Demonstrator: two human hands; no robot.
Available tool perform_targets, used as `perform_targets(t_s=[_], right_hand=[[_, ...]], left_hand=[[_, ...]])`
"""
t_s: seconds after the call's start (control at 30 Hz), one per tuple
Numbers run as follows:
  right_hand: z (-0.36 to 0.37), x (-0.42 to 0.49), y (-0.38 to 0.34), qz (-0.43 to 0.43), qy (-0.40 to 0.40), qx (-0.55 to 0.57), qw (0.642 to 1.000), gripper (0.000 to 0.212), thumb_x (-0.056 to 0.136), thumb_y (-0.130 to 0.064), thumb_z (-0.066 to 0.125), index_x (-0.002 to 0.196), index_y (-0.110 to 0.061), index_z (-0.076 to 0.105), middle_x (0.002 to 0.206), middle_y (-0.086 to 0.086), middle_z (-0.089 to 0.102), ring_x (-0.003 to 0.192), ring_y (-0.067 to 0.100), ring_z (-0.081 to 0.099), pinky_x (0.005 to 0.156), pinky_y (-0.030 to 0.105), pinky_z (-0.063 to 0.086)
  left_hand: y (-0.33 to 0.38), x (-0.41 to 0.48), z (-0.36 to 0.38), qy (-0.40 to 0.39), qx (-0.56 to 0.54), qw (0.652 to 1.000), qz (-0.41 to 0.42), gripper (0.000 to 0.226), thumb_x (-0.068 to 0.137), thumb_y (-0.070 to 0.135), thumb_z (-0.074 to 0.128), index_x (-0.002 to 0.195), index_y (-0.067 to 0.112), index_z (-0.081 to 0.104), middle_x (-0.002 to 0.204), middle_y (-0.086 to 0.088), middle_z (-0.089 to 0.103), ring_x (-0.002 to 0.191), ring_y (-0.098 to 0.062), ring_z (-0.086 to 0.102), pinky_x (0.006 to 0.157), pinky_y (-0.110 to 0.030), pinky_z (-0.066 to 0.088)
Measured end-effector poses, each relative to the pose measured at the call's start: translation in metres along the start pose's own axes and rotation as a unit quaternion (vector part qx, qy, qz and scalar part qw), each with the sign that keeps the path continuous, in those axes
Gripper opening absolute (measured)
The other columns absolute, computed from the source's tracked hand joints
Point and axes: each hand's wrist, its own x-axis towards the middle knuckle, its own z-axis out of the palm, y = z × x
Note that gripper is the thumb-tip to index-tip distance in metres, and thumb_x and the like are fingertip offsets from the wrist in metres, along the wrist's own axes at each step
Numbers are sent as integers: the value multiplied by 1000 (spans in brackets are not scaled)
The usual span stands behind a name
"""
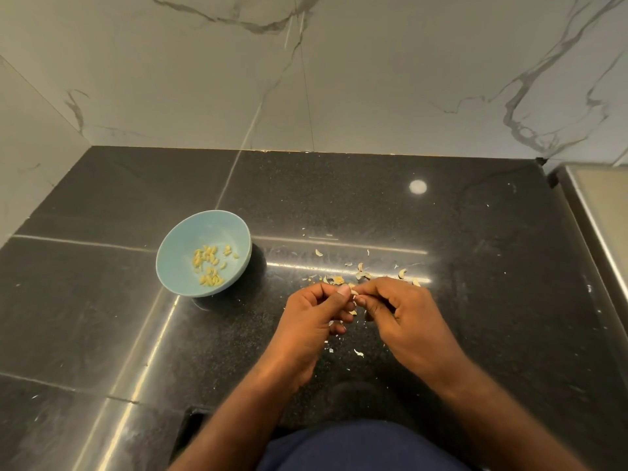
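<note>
My left hand (314,317) and my right hand (404,317) meet over the black counter, fingertips together. Between them they pinch a small pale seed (353,293), mostly hidden by the thumbs and fingers. Left of the hands stands a light blue bowl (176,253) holding several yellowish peeled seeds (209,263). Just beyond my fingertips, and under the hands, pale shell bits (362,273) lie scattered on the counter.
The black polished counter (102,300) runs back to a marble-look wall (339,79) and a side wall on the left. A steel edge (591,205) borders the counter on the right. My dark blue clothing (356,447) shows at the bottom.
</note>
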Motion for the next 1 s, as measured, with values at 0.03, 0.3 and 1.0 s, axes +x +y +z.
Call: perform_targets(t_s=[0.03,0.3,1.0], right_hand=[[0,0,1,10,1,4,1000,18,94,-7,65,104,-20,74,84,-16,68,84,7,65,71,24,53],[-10,-3,4,50,85,-36,994,14,96,-35,60,97,-25,70,76,-7,70,64,10,66,56,40,56],[9,5,-6,260,-151,227,926,33,107,-27,41,84,-7,53,60,0,49,51,15,53,49,29,43]], left_hand=[[-1,-1,0,5,20,1000,12,20,94,25,63,92,6,69,80,-3,67,74,-13,61,63,-22,48],[-6,-1,0,39,36,998,24,22,97,26,59,98,5,68,79,-1,68,74,-13,61,62,-22,48],[-11,2,-22,-57,523,809,264,35,101,46,29,94,20,51,75,10,48,67,-12,47,62,-33,43]])
